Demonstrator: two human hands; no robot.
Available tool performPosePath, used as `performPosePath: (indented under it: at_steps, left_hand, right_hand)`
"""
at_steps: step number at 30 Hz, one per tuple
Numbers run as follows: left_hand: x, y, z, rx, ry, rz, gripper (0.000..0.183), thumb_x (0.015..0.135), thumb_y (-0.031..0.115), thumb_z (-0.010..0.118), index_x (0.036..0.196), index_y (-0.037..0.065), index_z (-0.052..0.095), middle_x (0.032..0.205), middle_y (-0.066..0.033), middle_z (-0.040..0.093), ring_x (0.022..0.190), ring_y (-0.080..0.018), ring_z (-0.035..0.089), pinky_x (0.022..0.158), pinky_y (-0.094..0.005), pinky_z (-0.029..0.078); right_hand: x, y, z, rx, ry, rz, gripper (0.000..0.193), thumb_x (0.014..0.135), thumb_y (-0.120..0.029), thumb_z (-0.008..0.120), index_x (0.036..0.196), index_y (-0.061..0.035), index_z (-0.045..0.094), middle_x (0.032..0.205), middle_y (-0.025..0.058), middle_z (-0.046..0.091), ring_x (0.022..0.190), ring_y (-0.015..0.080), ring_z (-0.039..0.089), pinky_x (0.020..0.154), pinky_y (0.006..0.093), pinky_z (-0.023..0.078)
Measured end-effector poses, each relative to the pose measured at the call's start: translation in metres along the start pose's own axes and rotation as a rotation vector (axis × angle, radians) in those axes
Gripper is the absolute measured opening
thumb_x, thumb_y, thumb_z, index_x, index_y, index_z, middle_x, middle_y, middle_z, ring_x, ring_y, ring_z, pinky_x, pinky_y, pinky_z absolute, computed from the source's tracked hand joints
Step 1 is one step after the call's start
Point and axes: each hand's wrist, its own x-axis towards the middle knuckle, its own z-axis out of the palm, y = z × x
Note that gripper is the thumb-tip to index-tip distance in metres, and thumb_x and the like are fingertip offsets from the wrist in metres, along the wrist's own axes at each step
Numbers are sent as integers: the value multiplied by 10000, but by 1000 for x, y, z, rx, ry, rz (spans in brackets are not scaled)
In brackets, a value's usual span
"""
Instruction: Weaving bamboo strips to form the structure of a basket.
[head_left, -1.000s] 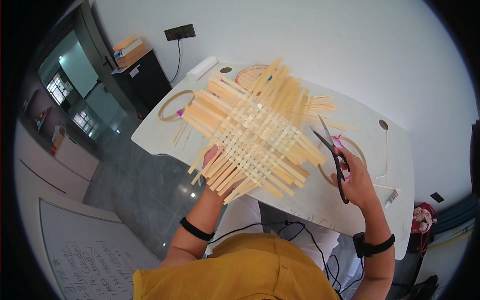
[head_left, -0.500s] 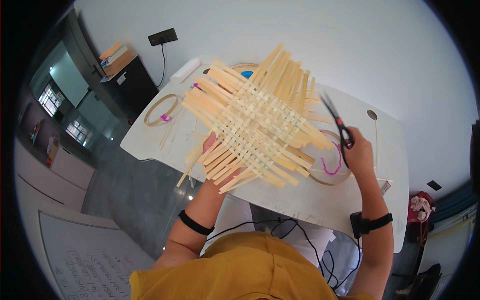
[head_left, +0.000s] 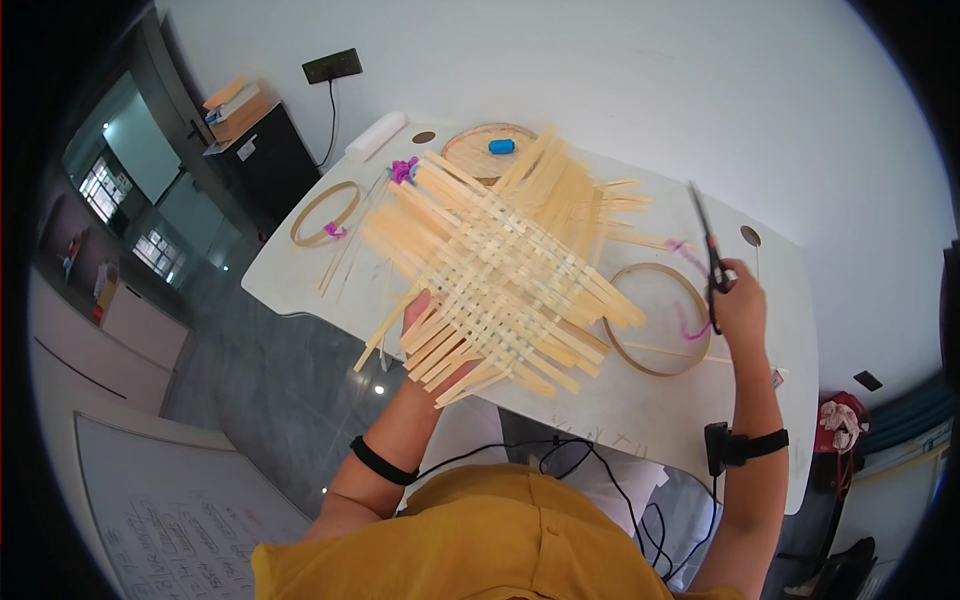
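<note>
"Looking down, what is the left hand (head_left: 414, 315) doing?"

"It's pinching the woven mat (head_left: 510, 280). Its thumb is on top and the other fingers are curled under, mostly hidden by the strips. They're closed on one edge."

"Where's the mat?"

"Over the middle of the worktop (head_left: 640, 405), with its low corner poking out past the front edge. I can't tell if any of it rests on the top."

"And the right hand (head_left: 741, 300)?"

"Its fingers are wrapped tight around the handles of the black scissors (head_left: 712, 262). It's out by the right edge, and the blades point to the back."

"What just changed?"

"The scissors went away from the mat, out to the right. A second ago the blades were wide apart, right by the strip ends. Now they look close together, but they're blurry."

"So what does that mean?"

"I think no strip can be cut from way over there. The mat slid a bit too, so more of the round tray (head_left: 468, 150) shows at the back edge, with the blue spool (head_left: 502, 147) on it."

"What's between the mat and the scissors?"

"A wooden hoop (head_left: 656, 375), with a fuzzy purple string (head_left: 684, 325) by its right side."
</note>
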Motion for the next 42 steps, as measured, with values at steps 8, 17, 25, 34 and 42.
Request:
performPosePath:
  at_steps: [8,17,25,34,42]
  left_hand:
    - [2,7,-6,-21,-68,-89,545,924,377,467,1358,50,434,1320,-143,517,1183,-292,521,1011,-447,411]
    - [-8,-5,30,84,-64,110,445,962,319,438,1282,15,495,1213,-154,588,1083,-255,600,893,-397,521]
    - [7,5,5,81,-153,9,551,927,344,475,1355,2,419,1304,-175,529,1155,-312,552,994,-427,440]
    - [20,1,19,164,-118,4,497,947,319,474,1319,-9,454,1239,-186,568,1080,-285,599,917,-397,500]
    - [24,3,14,151,-106,-65,492,946,310,455,1328,-1,454,1246,-160,571,1093,-270,592,937,-380,479]
  right_hand:
    - [-27,1,13,75,3,-386,653,750,23,612,1360,-36,387,1037,202,576,985,355,535,898,428,422]
    - [-79,-21,-16,300,-347,-389,627,738,-27,655,1330,-100,463,953,112,593,781,224,536,768,326,480]
    - [-79,-23,1,376,-369,-513,657,712,-13,659,1336,-95,469,978,132,606,808,242,583,762,317,494]
    - [-76,-34,-6,335,-385,-396,613,728,-11,633,1320,-89,493,902,151,605,733,250,578,731,333,487]
    - [-80,-41,-16,240,-511,-298,594,749,-24,625,1323,-104,494,784,157,589,705,262,565,691,351,465]
